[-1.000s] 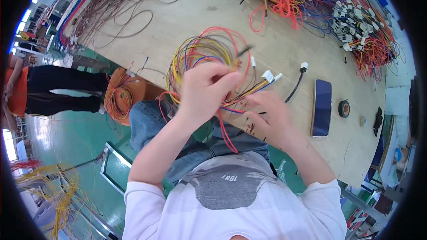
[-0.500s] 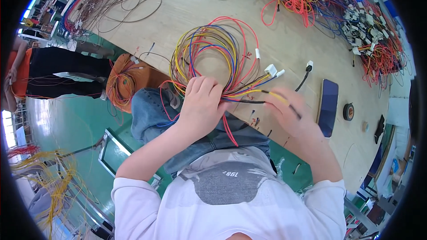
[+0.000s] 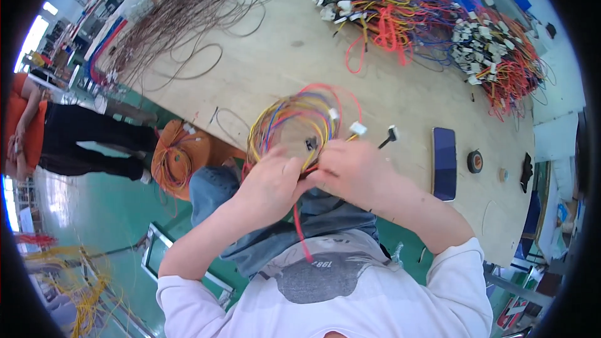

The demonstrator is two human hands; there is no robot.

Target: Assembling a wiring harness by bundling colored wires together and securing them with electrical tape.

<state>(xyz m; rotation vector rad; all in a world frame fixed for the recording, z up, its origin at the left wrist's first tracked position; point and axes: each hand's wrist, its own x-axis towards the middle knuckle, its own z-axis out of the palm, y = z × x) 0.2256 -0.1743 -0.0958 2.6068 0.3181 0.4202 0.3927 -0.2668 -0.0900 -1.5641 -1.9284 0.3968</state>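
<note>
A loose coil of yellow, red, blue and brown wires (image 3: 255, 130) lies on the table's near edge in front of me. My left hand (image 3: 269, 183) is closed round the coil's near side. Close against it, my right hand (image 3: 352, 168) has its fingers bent round the same wires; its fingertips are partly hidden and slightly blurred. Past my right hand show a white connector (image 3: 358, 128) and a black cable end with a plug (image 3: 389, 136). A red wire end (image 3: 302, 233) hangs below my hands towards my lap.
A phone (image 3: 444, 164), a black tape roll (image 3: 475, 161) and a smaller roll (image 3: 504, 175) lie to the right. Wire harnesses (image 3: 400, 22) with white connectors pile up far right. Brown wires (image 3: 194, 9) spread far left. Another person (image 3: 28, 106) stands left, by an orange stool (image 3: 199, 150) holding coiled wire.
My right hand has moved left, from the outstretched wire ends to beside my left hand, bringing the ends in to the coil. The view has shifted, so the table things appear lower.
</note>
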